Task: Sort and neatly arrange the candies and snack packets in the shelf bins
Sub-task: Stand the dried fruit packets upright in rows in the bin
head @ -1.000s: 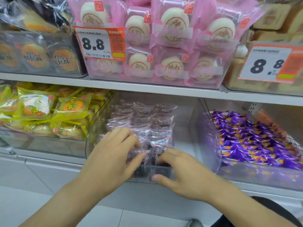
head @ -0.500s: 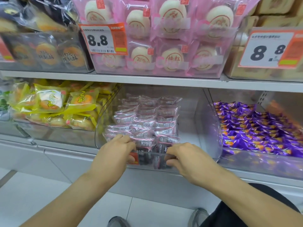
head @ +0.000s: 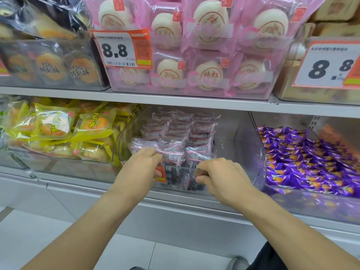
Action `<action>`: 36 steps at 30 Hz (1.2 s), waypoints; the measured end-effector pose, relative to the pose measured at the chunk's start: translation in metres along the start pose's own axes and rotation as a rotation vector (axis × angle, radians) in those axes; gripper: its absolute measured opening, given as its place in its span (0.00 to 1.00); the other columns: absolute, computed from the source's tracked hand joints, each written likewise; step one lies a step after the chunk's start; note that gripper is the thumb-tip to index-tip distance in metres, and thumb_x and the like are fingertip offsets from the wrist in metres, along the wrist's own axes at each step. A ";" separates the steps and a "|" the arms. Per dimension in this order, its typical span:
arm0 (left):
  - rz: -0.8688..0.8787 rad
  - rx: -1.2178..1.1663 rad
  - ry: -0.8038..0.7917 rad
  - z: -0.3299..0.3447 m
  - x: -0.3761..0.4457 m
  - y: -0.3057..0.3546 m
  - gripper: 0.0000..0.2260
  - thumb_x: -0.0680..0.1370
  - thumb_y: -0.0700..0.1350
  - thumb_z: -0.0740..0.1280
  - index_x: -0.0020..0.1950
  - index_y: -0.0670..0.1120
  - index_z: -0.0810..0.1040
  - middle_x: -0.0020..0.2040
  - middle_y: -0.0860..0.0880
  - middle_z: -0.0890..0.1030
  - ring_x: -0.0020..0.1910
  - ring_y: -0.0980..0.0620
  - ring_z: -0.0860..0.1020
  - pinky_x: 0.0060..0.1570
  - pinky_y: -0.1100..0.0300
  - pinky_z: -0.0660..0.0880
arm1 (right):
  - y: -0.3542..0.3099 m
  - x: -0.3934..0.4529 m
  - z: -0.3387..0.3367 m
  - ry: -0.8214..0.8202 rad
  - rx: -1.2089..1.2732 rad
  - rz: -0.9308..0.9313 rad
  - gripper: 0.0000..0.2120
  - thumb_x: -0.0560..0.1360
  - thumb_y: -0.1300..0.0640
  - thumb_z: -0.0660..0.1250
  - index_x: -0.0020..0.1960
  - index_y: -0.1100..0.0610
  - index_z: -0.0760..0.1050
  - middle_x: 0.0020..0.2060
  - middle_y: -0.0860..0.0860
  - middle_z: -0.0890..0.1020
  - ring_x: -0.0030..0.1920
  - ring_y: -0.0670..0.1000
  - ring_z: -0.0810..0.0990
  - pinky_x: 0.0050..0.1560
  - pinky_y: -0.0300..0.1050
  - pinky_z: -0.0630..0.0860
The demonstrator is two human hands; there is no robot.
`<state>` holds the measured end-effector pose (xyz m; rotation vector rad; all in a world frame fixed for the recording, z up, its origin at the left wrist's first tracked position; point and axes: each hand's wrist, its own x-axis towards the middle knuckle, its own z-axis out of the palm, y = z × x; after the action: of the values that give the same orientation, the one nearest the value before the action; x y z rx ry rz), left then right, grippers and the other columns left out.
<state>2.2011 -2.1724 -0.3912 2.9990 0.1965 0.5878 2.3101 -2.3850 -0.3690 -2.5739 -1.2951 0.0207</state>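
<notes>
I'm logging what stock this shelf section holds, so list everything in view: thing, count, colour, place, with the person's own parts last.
Dark pink-wrapped packets: many, rows in the clear middle bin, lower shelf.
Yellow packets: many, lower shelf, left bin.
Purple candies: many, lower shelf, right bin.
Pink-wrapped white cakes: many, upper shelf, centre bin.
Round orange cakes in dark wrappers: several, upper shelf, left bin.
Price tags: two readable, white and orange, one on the pink cakes' bin, one at upper right; a small one on the middle bin's front.
Left hand: grips the middle bin's front edge.
Right hand: grips the same edge.
</notes>
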 end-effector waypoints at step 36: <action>0.194 -0.080 0.083 0.043 0.052 0.235 0.17 0.64 0.43 0.81 0.46 0.41 0.78 0.57 0.40 0.74 0.60 0.40 0.70 0.56 0.46 0.75 | 0.196 -0.156 -0.066 0.184 0.036 0.294 0.13 0.70 0.67 0.69 0.47 0.50 0.80 0.42 0.42 0.79 0.47 0.52 0.79 0.50 0.50 0.76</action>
<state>2.2911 -2.4000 -0.3881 2.9381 -0.1126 0.7198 2.3790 -2.6342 -0.3678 -2.6394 -0.8387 -0.1332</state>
